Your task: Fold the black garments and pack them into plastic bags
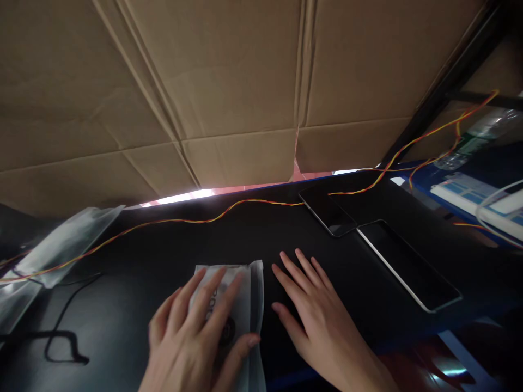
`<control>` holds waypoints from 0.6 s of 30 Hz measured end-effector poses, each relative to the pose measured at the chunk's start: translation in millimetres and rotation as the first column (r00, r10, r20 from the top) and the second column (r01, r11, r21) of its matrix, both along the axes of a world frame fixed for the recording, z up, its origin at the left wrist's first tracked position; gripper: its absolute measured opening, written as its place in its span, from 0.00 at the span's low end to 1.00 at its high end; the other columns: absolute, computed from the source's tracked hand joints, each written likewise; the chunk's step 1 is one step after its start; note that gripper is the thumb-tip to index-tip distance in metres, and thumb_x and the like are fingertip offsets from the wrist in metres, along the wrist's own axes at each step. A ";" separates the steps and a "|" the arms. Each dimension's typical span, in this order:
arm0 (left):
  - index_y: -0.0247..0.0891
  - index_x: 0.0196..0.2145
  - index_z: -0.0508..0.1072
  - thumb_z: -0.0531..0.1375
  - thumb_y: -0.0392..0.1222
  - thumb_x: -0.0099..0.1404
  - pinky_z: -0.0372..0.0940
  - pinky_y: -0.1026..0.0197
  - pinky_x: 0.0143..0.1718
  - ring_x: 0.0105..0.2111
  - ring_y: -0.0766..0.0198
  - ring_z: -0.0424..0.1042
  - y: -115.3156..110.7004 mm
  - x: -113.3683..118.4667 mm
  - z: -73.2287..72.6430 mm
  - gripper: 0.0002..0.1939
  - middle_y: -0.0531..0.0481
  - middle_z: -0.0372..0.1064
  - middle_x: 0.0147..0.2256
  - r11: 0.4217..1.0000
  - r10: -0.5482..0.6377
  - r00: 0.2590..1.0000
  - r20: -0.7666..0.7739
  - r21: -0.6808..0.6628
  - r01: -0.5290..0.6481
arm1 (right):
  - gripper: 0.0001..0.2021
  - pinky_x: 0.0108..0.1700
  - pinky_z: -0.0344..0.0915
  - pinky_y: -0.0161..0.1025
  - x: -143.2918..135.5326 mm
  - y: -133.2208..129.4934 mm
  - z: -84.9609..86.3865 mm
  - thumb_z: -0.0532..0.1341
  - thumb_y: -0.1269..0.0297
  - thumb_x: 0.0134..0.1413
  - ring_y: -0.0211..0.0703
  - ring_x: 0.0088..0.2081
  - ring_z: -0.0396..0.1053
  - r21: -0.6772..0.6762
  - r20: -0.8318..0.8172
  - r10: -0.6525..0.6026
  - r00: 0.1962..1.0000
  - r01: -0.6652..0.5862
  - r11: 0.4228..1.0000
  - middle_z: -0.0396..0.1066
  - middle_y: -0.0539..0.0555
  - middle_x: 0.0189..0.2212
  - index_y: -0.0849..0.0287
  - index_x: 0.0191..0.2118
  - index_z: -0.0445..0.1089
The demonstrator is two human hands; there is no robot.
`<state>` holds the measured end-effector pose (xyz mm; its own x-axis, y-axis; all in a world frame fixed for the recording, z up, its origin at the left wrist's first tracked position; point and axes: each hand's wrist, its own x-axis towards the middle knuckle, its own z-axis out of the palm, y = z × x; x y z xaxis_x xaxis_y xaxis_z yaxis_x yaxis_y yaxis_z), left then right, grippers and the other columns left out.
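Note:
A translucent zip bag (255, 305) with dark printing lies on the black tabletop (175, 245), near its front edge. Across the bag rests my left hand (200, 326), fingers spread and palm down, hiding much of the print. What the bag contains cannot be made out. Just right of the bag, my right hand (310, 310) lies flat with its fingers apart, holding nothing. Beyond it to the right are two dark-screened phones, a smaller phone (329, 209) farther back and a larger phone (408, 264) with a pale edge.
Cardboard sheets (241, 81) stand along the back. A red-yellow twisted wire (183, 220) crosses the table. At left lie clear plastic bags (69, 245) and a black cord (61, 335). A plastic bottle (474, 141) and a white-blue box (478, 201) are at right.

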<state>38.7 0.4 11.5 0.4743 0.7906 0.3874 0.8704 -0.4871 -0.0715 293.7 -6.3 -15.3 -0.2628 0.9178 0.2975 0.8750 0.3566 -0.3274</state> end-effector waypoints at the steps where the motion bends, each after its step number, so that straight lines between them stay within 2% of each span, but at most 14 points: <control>1: 0.50 0.77 0.61 0.54 0.58 0.78 0.71 0.33 0.59 0.71 0.36 0.66 3.4 2.7 -1.3 0.34 0.43 0.67 0.72 0.997 -0.071 0.997 -0.015 0.017 0.071 | 0.24 0.74 0.62 0.68 -0.5 2.0 3.4 0.56 0.62 0.79 0.61 0.79 0.54 -0.013 -0.035 -0.013 0.999 0.013 1.000 0.62 0.55 0.77 0.54 0.74 0.66; 3: 0.45 0.80 0.52 0.53 0.55 0.80 0.70 0.35 0.62 0.75 0.39 0.60 6.3 9.2 -6.1 0.37 0.44 0.61 0.76 0.986 -0.166 0.985 -0.051 0.021 0.167 | 0.20 0.70 0.66 0.66 -3.3 8.0 12.2 0.53 0.66 0.79 0.60 0.74 0.64 -0.063 -0.122 -0.066 0.990 0.058 0.996 0.71 0.56 0.71 0.53 0.68 0.72; 6: 0.42 0.81 0.47 0.50 0.55 0.82 0.71 0.37 0.63 0.75 0.42 0.60 3.2 17.4 -14.6 0.37 0.45 0.58 0.77 0.983 -0.179 0.981 -0.078 0.033 0.182 | 0.17 0.54 0.75 0.54 -10.8 20.2 25.5 0.51 0.64 0.80 0.54 0.54 0.80 -0.159 -0.209 -0.158 0.965 0.125 0.979 0.82 0.58 0.52 0.53 0.52 0.79; 8: 0.42 0.81 0.48 0.49 0.55 0.82 0.73 0.35 0.61 0.74 0.43 0.62 0.2 20.9 -18.5 0.37 0.46 0.58 0.77 0.984 -0.169 0.982 -0.089 0.043 0.174 | 0.16 0.41 0.73 0.46 -16.3 27.6 31.2 0.52 0.63 0.80 0.48 0.39 0.81 -0.202 -0.224 -0.207 0.952 0.162 0.966 0.82 0.55 0.39 0.54 0.42 0.76; 10: 0.43 0.81 0.49 0.49 0.53 0.82 0.74 0.35 0.59 0.74 0.43 0.63 -1.7 23.8 -20.5 0.35 0.48 0.60 0.76 0.988 -0.147 0.986 -0.081 0.036 0.150 | 0.15 0.34 0.67 0.41 -21.2 31.4 34.0 0.54 0.64 0.79 0.44 0.31 0.78 -0.244 -0.239 -0.240 0.941 0.182 0.953 0.79 0.51 0.32 0.54 0.36 0.72; 14: 0.48 0.81 0.49 0.49 0.44 0.82 0.73 0.33 0.60 0.73 0.46 0.66 -4.4 29.1 -22.4 0.33 0.48 0.64 0.74 0.999 -0.030 0.999 0.025 0.021 0.030 | 0.14 0.31 0.62 0.37 -28.2 20.8 33.7 0.59 0.68 0.73 0.40 0.27 0.76 -0.299 -0.264 -0.228 0.937 0.145 0.943 0.76 0.47 0.26 0.53 0.31 0.68; 18: 0.54 0.81 0.47 0.48 0.40 0.82 0.73 0.27 0.60 0.72 0.43 0.67 -3.8 31.0 -23.1 0.34 0.49 0.65 0.74 0.998 0.054 0.992 0.110 -0.028 -0.051 | 0.10 0.30 0.63 0.35 -31.1 -9.9 26.5 0.64 0.72 0.63 0.40 0.26 0.76 -0.344 -0.270 -0.198 0.942 0.097 0.934 0.77 0.46 0.25 0.53 0.30 0.70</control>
